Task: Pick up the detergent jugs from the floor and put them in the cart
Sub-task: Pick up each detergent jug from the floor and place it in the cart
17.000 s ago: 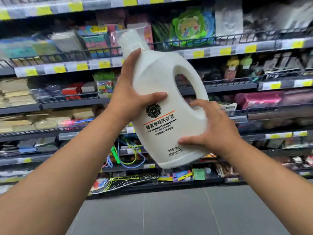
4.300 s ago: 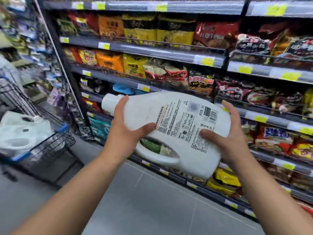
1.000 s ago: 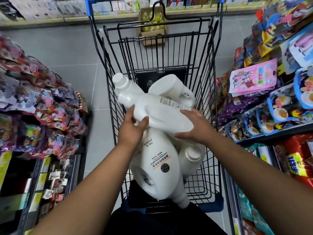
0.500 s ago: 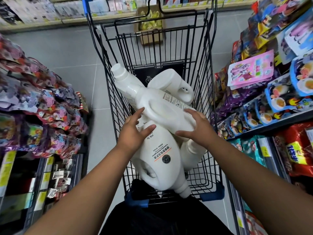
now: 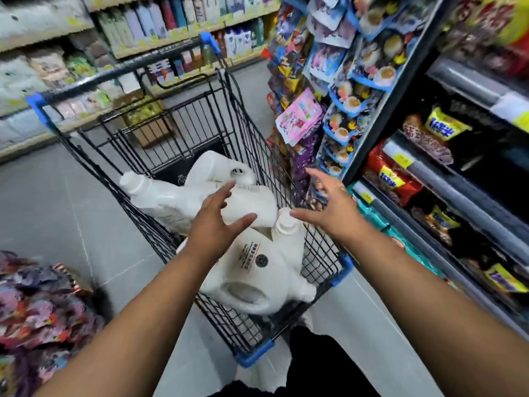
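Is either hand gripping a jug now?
No, the left hand and right hand are spread open above the white plastic detergent jugs lying in the black wire cart.

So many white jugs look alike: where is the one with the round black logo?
Head view, centre: the logo jug lies in the cart at the end nearest the camera, below the left hand and partly under another jug.

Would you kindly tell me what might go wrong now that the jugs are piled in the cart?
1. The top jug lies crosswise on the other jugs, and both the left hand and right hand are open, so it may roll or slip.
2. The cart stands close beside the hanging snack packets, which might snag if it is pushed.
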The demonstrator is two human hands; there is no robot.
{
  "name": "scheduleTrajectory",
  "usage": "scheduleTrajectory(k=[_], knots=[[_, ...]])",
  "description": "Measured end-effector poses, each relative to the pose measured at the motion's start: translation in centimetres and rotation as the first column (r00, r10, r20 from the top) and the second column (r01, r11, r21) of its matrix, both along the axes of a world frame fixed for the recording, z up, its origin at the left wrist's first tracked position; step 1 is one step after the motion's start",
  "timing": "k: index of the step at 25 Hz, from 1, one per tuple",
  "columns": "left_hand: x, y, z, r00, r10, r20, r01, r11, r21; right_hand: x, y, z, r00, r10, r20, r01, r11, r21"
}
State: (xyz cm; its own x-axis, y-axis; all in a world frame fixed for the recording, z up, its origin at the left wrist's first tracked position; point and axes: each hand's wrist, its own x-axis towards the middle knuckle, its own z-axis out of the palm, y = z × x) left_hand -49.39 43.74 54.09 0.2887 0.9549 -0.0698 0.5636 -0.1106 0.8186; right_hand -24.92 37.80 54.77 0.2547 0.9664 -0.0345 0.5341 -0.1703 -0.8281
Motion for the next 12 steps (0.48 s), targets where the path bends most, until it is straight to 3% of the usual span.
scheduleTrajectory(k=[3,6,12], knots=[[1.6,-2.8,2.8,0.973,-0.23,0.013,0.229,0.972,0.049,-0.1,-7.2,2.6,0.981,-0.181,-0.063,0.186,0.978,0.09],[5.2,-6.1,5.9,0.911,-0.409,0.054,0.405,0.911,0.077,0.6,-15.8,5.2,0.935,-0.355,-0.018,0.355,0.929,0.1],[14.6,-18.5,10.6,0.656,-0.743,0.135,0.726,0.67,0.154,3.2,-37.0,10.1,0.679,-0.732,0.046,0.716,0.675,0.177]])
